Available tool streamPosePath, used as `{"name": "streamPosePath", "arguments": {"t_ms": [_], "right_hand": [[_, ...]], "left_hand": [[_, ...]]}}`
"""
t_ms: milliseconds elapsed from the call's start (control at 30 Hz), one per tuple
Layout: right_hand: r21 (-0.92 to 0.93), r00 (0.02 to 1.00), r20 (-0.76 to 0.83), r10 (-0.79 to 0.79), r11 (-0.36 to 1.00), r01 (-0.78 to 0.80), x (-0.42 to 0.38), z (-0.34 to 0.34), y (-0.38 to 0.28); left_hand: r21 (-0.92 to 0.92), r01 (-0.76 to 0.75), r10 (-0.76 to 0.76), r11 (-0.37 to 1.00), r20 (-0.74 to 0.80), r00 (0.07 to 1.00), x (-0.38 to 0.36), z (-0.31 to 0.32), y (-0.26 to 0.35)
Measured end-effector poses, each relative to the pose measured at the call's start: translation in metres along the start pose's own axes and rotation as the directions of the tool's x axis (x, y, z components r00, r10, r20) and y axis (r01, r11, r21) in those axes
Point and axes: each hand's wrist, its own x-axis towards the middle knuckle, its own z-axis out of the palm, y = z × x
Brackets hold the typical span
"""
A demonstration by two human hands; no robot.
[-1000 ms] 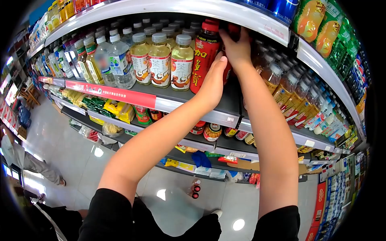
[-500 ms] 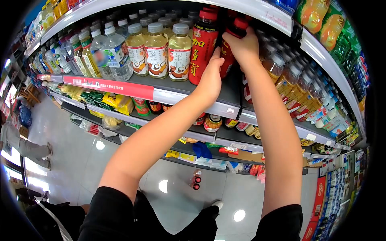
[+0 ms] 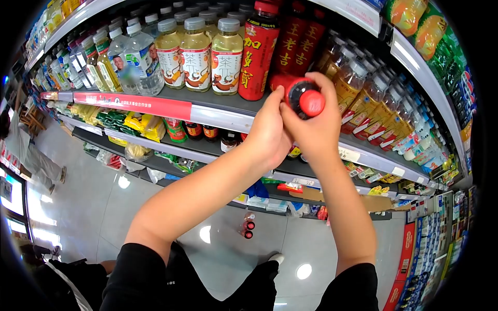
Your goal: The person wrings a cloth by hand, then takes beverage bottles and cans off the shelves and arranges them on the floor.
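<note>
A red bottle [image 3: 296, 92] with a red cap is tilted, its cap end toward me, at the shelf's front edge. My right hand [image 3: 316, 122] is wrapped round its neck end. Against its lower left side rests my left hand [image 3: 270, 129], its fingers partly hidden behind the bottle. An upright red bottle with yellow characters [image 3: 258, 54] stands to the left on the shelf. Behind the held bottle, darker red bottles [image 3: 301, 44] stand deeper in the row.
Tea bottles [image 3: 226, 59] with grey caps line the shelf at left, and amber bottles [image 3: 358, 78] at right. Lower shelves [image 3: 181, 155] hold jars and packets. Two bottles [image 3: 249, 226] are on the floor [image 3: 207, 259]. Another person's leg [image 3: 44, 166] shows far left.
The red bottle has come forward out of its row and tipped toward me in my hands. Darker red bottles behind it now show. My left hand has moved lower beside it.
</note>
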Motion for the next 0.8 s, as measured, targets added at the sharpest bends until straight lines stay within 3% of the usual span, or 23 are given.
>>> {"name": "streamPosePath", "arguments": {"t_ms": [167, 233, 333, 400, 433, 533, 600, 633, 667, 700, 767, 800], "right_hand": [[0.021, 0.999, 0.030, -0.037, 0.999, 0.036, -0.024, -0.011, 0.009], [-0.037, 0.966, 0.030, -0.257, 0.965, 0.258, -0.031, -0.020, 0.009], [-0.065, 0.948, 0.057, -0.314, 0.946, 0.317, -0.042, -0.038, -0.001], [-0.055, 0.914, 0.035, -0.403, 0.913, 0.405, -0.050, -0.052, -0.003], [-0.058, 0.898, 0.031, -0.440, 0.896, 0.441, -0.054, -0.061, -0.005], [-0.158, 0.886, 0.029, -0.462, 0.873, 0.461, -0.078, -0.080, -0.017], [-0.137, 0.896, -0.158, -0.414, 0.908, 0.396, -0.120, -0.065, -0.014], [-0.093, 0.927, -0.170, -0.335, 0.942, 0.324, -0.140, -0.062, -0.013], [-0.011, 0.976, -0.058, -0.212, 0.977, 0.212, -0.163, -0.070, -0.013], [0.056, 0.993, 0.068, -0.092, 0.995, 0.088, -0.186, -0.084, -0.015], [0.135, 0.934, 0.335, 0.122, 0.975, -0.176, -0.224, -0.111, -0.018], [0.140, 0.918, 0.381, 0.110, 0.975, -0.175, -0.232, -0.105, -0.018]], "left_hand": [[0.002, 0.052, -0.052, 0.999, 0.053, 0.997, -0.012, -0.007, -0.005], [0.049, 0.016, -0.020, 0.999, 0.085, 0.996, -0.024, -0.006, -0.011], [0.127, 0.022, -0.040, 0.992, 0.140, 0.989, -0.048, 0.002, -0.023], [0.232, -0.048, 0.024, 0.971, 0.107, 0.994, -0.063, 0.010, -0.033], [0.282, -0.111, 0.065, 0.953, 0.168, 0.984, -0.071, 0.012, -0.038], [0.075, 0.009, -0.028, 0.997, 0.256, 0.966, -0.096, 0.009, -0.050], [0.119, 0.075, -0.093, 0.990, 0.154, 0.984, -0.121, 0.004, -0.057], [0.144, 0.086, -0.103, 0.986, 0.114, 0.988, -0.133, 0.001, -0.064], [0.150, 0.040, -0.055, 0.988, 0.094, 0.994, -0.145, -0.009, -0.075], [0.102, 0.100, -0.102, 0.990, 0.017, 0.995, -0.160, -0.014, -0.081], [-0.002, 0.211, -0.208, 0.978, -0.157, 0.965, -0.185, -0.028, -0.091], [-0.059, 0.264, -0.270, 0.963, -0.256, 0.928, -0.196, -0.038, -0.098]]}}
